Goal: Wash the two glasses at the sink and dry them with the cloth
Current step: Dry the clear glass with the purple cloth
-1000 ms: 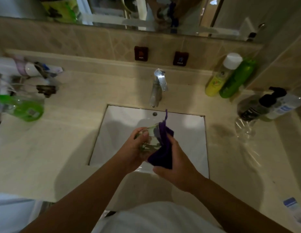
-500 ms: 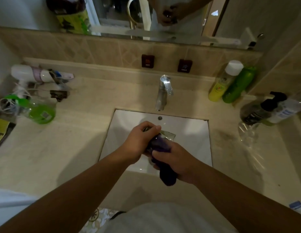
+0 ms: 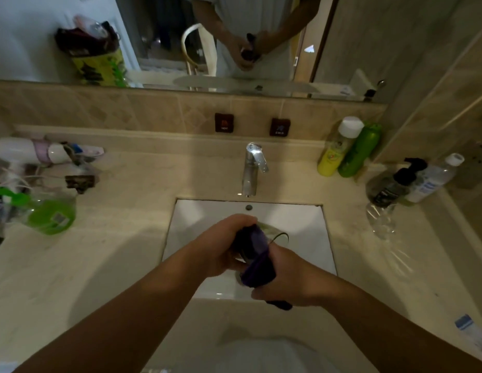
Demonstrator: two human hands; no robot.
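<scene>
Over the white sink basin [image 3: 301, 224] my left hand [image 3: 223, 243] grips a clear glass [image 3: 275, 234] lying on its side, rim toward the right. A purple cloth [image 3: 257, 262] is stuffed into and wrapped around the glass, and my right hand [image 3: 291, 281] is closed on the cloth from below and right. Most of the glass is hidden by fingers and cloth. A second clear glass [image 3: 382, 216] stands on the counter at the right, beside the bottles.
A chrome faucet [image 3: 252, 170] rises behind the basin, no water running. Yellow and green bottles [image 3: 347, 152] stand back right, with a pump bottle [image 3: 393, 184] and a clear bottle [image 3: 433, 179] nearer. A hair dryer [image 3: 27, 154] and green container [image 3: 49, 216] clutter the left counter.
The glass has turned in my left hand, and the cloth has gone from hanging beside it to being pushed inside. My right hand has shifted lower. The view has tilted upward.
</scene>
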